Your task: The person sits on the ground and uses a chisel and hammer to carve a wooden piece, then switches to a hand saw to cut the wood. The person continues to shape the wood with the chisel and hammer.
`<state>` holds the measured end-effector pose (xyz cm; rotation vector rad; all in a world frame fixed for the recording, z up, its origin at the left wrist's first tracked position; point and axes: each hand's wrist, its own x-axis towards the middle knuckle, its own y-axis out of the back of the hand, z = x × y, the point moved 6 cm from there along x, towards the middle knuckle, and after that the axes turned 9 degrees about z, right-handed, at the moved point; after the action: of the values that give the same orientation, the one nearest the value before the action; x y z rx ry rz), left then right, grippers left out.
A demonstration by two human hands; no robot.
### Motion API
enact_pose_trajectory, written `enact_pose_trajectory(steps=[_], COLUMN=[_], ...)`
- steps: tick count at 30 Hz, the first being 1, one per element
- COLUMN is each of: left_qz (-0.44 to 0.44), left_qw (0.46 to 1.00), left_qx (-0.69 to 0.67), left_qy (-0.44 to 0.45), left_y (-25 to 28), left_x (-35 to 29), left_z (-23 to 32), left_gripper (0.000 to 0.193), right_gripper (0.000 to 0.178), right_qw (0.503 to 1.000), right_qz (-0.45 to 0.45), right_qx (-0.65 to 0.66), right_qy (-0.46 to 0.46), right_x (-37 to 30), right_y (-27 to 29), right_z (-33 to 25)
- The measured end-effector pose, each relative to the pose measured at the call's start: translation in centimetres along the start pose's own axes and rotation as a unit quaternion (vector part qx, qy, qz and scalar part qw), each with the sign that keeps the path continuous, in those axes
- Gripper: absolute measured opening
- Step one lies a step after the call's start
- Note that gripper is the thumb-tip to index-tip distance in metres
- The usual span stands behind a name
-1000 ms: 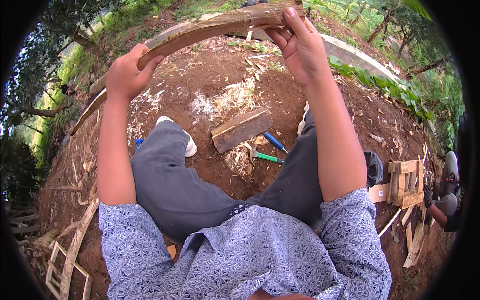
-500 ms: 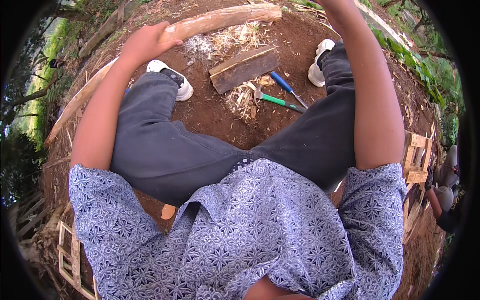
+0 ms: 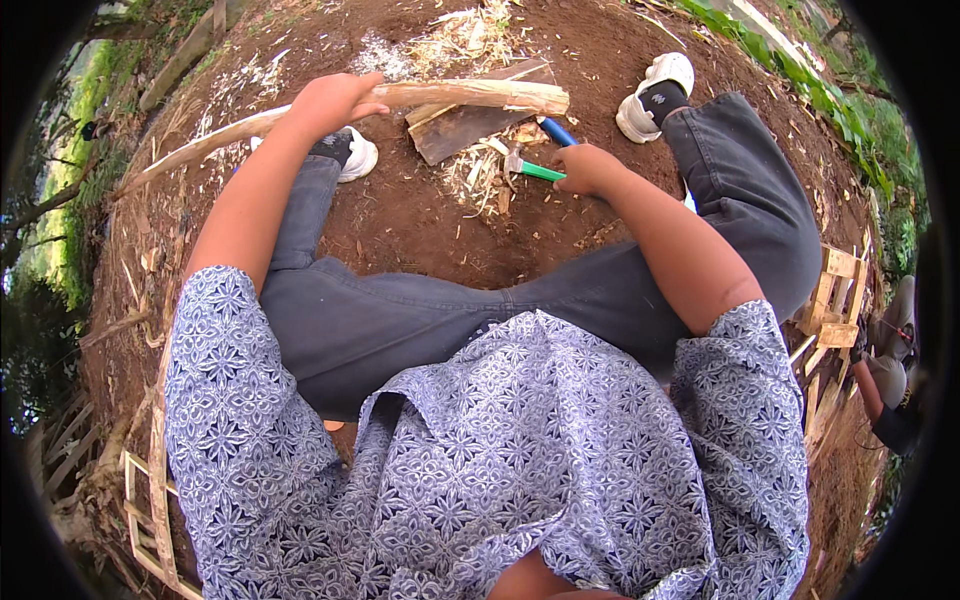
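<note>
My left hand grips a long, pale wooden pole from above. The pole's cut right end passes over a dark wooden board on the ground; its other end stretches away to the left. Lower right of the board, my right hand has its fingers around the handle of a hammer, whose head lies among wood chips. Just beyond those fingers is the blue handle of a chisel-like tool; the hand hides its metal part.
Wood shavings lie scattered on brown soil beyond the board. My legs are spread around the work, with a white shoe at right. Wooden frames stand at far right, near another person. Green leaves line the upper right.
My right hand has come down from the upper edge to the hammer handle. The pole's right end has lowered toward me over the board, with my left hand still on it.
</note>
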<state>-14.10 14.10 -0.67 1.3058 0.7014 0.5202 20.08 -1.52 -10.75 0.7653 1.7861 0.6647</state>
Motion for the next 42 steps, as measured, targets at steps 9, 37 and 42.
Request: enact_pose_trajectory(steps=[9,37,42], left_qz=[-0.073,-0.071,-0.097], left_qw=[0.993,0.989,0.981], left_qx=[0.04,-0.033,0.02], left_qy=[0.083,0.125,0.165], left_y=[-6.6,-8.7,-8.1], left_x=[0.8,2.2,3.0], left_z=[0.2,2.1,4.4], left_gripper=[0.029,0.052,0.044], right_gripper=[0.043,0.017,0.023], right_qw=[0.996,0.955,0.946], right_qz=[0.044,-0.274,-0.314], right_qx=[-0.047,0.096,0.072], right_qy=[-0.063,-0.057,-0.023], right_x=[0.7,-0.3,-1.9], right_y=[-2.6,-1.7,4.7], right_z=[-0.9,3.5,6.2])
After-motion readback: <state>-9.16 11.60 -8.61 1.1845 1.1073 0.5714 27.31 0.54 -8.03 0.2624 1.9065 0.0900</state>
